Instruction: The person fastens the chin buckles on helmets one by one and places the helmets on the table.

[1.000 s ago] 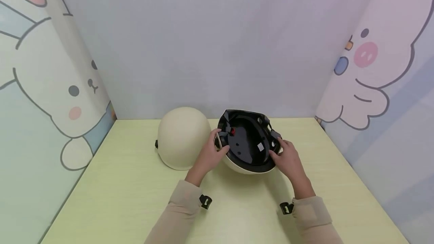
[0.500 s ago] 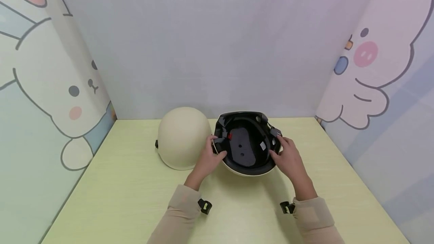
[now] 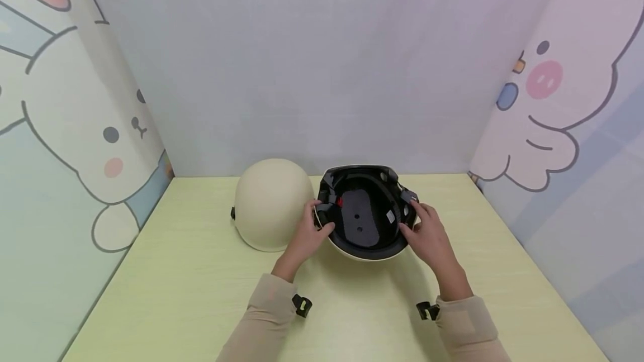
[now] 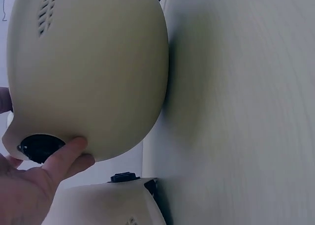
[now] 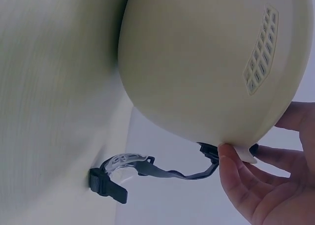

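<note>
A cream helmet (image 3: pixel 369 222) lies upside down on the table, its black padded inside facing up. My left hand (image 3: pixel 307 233) grips its left rim, thumb inside and fingers on the outer shell. In the left wrist view those fingers press beside a round black fitting (image 4: pixel 41 147). On the opposite rim my right hand (image 3: pixel 427 233) pinches the edge between thumb and fingers. From that side a dark chin strap (image 5: pixel 179 175) with a clear piece and buckle hangs down to the table, seen in the right wrist view.
A second cream helmet (image 3: pixel 274 205) stands dome up just left of the held one, close to my left hand. The pale yellow table (image 3: pixel 176 295) ends at a plain back wall (image 3: pixel 312 71), with cartoon-printed panels on both sides.
The held helmet has tipped so its inside faces up more squarely, its left side coming slightly lower and leftward with my left hand. Over the last half second it hardly moves.
</note>
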`<state>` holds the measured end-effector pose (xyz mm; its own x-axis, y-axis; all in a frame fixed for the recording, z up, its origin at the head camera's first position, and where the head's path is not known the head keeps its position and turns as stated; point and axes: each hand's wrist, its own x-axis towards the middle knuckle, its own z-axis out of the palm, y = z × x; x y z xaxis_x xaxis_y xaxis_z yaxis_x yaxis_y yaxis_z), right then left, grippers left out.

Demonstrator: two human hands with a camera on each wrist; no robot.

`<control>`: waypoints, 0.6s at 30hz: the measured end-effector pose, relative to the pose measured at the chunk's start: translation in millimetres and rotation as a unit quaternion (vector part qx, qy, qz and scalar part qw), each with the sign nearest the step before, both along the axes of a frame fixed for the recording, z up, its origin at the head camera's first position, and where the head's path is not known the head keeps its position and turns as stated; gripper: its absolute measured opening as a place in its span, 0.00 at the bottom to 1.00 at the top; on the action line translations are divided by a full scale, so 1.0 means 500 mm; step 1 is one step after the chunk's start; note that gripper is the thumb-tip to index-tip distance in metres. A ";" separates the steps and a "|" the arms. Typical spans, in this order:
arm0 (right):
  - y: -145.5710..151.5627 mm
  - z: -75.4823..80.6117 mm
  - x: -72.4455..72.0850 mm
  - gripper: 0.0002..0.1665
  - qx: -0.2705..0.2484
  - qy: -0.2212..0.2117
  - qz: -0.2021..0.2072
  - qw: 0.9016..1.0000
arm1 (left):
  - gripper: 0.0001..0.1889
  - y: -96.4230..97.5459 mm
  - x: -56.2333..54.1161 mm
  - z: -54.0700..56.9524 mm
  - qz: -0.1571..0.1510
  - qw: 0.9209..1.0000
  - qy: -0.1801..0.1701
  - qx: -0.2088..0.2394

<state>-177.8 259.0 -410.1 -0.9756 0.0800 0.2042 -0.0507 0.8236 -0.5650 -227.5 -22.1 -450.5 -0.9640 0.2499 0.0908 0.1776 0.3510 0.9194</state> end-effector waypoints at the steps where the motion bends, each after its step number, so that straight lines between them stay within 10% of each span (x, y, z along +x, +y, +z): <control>1: 0.002 -0.001 0.000 0.38 -0.004 0.002 0.003 1.000 | 0.35 -0.001 0.002 0.003 0.000 1.000 0.000 -0.009; 12: 0.081 -0.006 -0.007 0.32 -0.043 0.011 0.017 0.999 | 0.39 0.003 0.012 0.047 -0.006 0.998 0.021 -0.058; 18: 0.119 -0.031 -0.014 0.30 -0.025 -0.004 0.009 1.000 | 0.37 0.007 0.006 0.065 -0.016 0.989 0.095 -0.109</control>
